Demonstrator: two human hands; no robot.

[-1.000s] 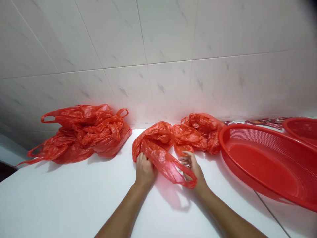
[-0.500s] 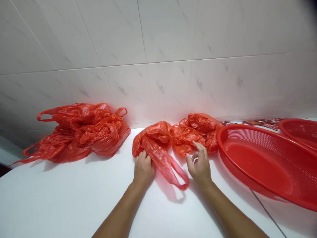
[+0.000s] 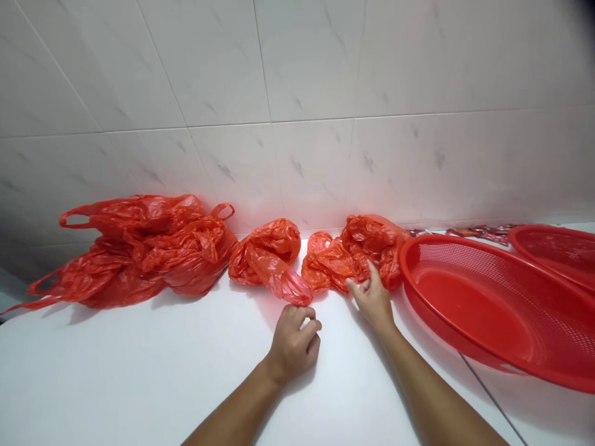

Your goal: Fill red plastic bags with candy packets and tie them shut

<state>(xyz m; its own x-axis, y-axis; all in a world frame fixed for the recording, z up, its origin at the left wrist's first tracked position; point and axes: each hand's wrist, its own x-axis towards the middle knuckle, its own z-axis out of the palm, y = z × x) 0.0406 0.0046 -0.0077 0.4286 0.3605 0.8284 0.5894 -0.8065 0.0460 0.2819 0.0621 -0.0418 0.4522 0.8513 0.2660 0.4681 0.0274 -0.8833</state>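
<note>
Left hand (image 3: 294, 344) has pulled back from red bag (image 3: 269, 259).

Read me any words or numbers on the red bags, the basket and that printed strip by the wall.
Printed strip behind the red mesh basket: markings too small and blurred to read.
Red plastic bags: no readable text.
Basket: no readable text.

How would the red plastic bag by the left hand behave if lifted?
The red plastic bag looks floppy, slumping in soft creases. Its thin, see-through film suggests it is very light, and it would probably sag, not roll.
</note>
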